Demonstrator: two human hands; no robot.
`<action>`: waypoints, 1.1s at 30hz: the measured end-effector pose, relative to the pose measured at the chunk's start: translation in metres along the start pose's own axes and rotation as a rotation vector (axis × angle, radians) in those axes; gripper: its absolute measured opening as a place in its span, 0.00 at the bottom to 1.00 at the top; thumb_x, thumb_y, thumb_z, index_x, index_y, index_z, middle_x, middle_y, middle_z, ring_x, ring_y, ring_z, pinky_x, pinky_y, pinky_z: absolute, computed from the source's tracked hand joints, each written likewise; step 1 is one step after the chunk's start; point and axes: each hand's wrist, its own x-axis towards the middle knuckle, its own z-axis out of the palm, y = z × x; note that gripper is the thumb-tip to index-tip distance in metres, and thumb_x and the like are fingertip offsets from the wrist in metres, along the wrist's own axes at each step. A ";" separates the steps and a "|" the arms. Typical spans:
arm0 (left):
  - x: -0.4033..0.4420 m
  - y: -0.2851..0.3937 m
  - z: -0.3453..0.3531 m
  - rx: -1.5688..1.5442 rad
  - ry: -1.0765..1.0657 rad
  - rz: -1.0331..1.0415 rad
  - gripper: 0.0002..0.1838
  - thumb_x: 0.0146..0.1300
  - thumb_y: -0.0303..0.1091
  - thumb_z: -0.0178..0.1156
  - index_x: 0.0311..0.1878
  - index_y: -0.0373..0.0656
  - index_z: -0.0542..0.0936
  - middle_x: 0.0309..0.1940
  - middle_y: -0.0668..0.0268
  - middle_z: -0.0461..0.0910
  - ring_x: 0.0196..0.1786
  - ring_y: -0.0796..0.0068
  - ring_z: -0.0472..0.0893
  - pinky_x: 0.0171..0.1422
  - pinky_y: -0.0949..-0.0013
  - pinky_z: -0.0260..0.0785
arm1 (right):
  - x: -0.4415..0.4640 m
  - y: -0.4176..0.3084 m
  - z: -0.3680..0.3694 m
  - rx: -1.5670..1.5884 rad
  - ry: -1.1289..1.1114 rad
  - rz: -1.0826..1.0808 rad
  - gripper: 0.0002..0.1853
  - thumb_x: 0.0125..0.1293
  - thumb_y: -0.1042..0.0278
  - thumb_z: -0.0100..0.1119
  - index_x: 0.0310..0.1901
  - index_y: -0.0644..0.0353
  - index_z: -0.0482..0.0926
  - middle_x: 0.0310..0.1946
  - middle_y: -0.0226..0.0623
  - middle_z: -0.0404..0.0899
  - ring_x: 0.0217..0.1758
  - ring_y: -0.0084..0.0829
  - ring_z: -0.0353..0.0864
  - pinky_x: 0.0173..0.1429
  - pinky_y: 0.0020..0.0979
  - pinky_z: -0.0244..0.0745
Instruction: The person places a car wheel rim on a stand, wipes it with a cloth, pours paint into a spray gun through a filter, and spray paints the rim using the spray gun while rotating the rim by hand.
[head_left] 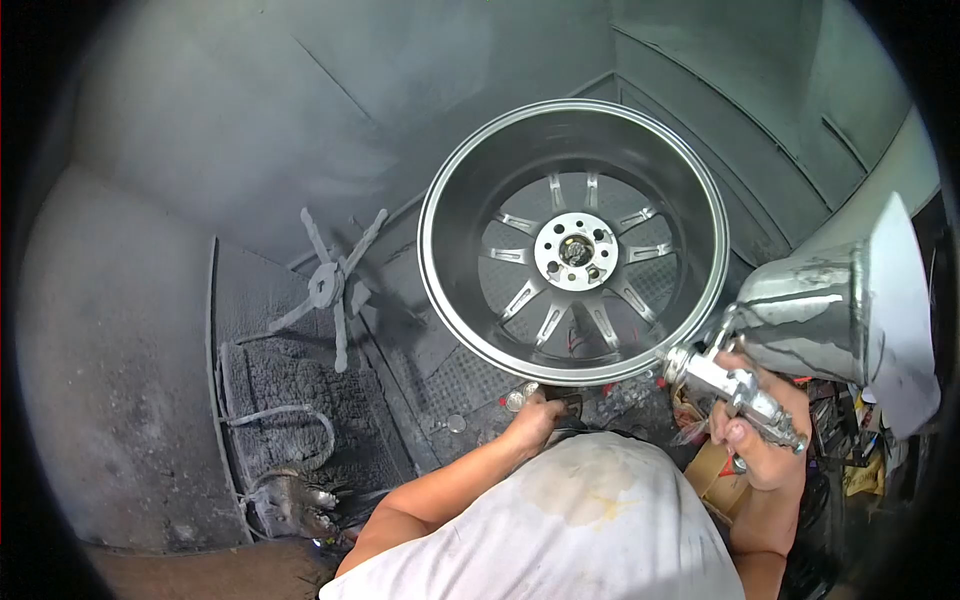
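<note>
A grey alloy wheel (548, 236) with several paired spokes is held up in front of me, its open barrel facing me. My right hand (768, 425) grips a metal spray gun (722, 376) at the wheel's lower right edge. The gun's paint cup (800, 310) is streaked with grey, and a white sheet (905, 310) sits over its end. My left hand (540, 418) is closed just below the wheel's lower rim, near a small shiny round metal piece (516, 401). What its fingers hold is hidden.
A paint-crusted, spoked metal stand (325, 287) is at the left, above a rough grey-coated pad (300, 400) with a hose (325, 430). Grey booth walls (400, 70) curve around behind. Tools and clutter (845, 425) lie at the right, by a brown tape roll (715, 478).
</note>
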 end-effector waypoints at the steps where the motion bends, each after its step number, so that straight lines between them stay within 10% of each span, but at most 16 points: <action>1: -0.002 0.004 0.001 0.000 -0.001 0.000 0.25 0.58 0.19 0.56 0.61 0.30 0.71 0.53 0.54 0.81 0.53 0.62 0.82 0.57 0.64 0.76 | 0.001 0.002 0.002 -0.083 0.083 -0.083 0.33 0.66 0.55 0.71 0.63 0.76 0.77 0.25 0.30 0.77 0.27 0.19 0.73 0.36 0.23 0.68; 4: -0.006 0.023 -0.007 0.072 -0.079 -0.167 0.24 0.60 0.19 0.55 0.62 0.30 0.71 0.52 0.55 0.81 0.53 0.62 0.82 0.58 0.63 0.76 | 0.007 0.004 -0.005 -0.181 0.235 -0.184 0.35 0.69 0.53 0.68 0.65 0.76 0.74 0.24 0.28 0.74 0.25 0.17 0.70 0.33 0.21 0.65; 12: 0.028 0.055 -0.055 -0.149 0.204 0.199 0.12 0.69 0.25 0.54 0.53 0.35 0.79 0.50 0.59 0.85 0.52 0.61 0.85 0.65 0.58 0.77 | 0.018 -0.003 -0.003 -0.252 0.496 -0.147 0.40 0.67 0.48 0.69 0.67 0.76 0.71 0.23 0.28 0.73 0.22 0.15 0.69 0.28 0.19 0.62; 21: 0.018 0.029 -0.038 -0.043 0.124 0.132 0.24 0.58 0.18 0.51 0.61 0.35 0.69 0.47 0.60 0.79 0.43 0.68 0.79 0.53 0.65 0.74 | 0.000 0.000 0.001 -0.099 0.154 -0.058 0.35 0.65 0.55 0.72 0.65 0.75 0.75 0.28 0.30 0.77 0.28 0.18 0.73 0.36 0.21 0.68; 22: 0.018 0.026 -0.036 -0.099 0.048 0.109 0.26 0.60 0.15 0.49 0.64 0.34 0.68 0.58 0.56 0.78 0.63 0.61 0.78 0.68 0.58 0.72 | 0.001 0.004 0.001 -0.155 0.201 -0.084 0.34 0.67 0.56 0.71 0.65 0.74 0.75 0.29 0.29 0.77 0.29 0.18 0.72 0.36 0.21 0.68; 33: 0.010 0.010 -0.037 0.122 -0.163 -0.096 0.32 0.62 0.21 0.53 0.72 0.34 0.64 0.62 0.57 0.74 0.64 0.65 0.76 0.59 0.67 0.74 | 0.000 0.016 -0.001 -0.147 0.259 -0.070 0.35 0.69 0.54 0.68 0.68 0.74 0.71 0.27 0.29 0.76 0.26 0.18 0.71 0.33 0.23 0.68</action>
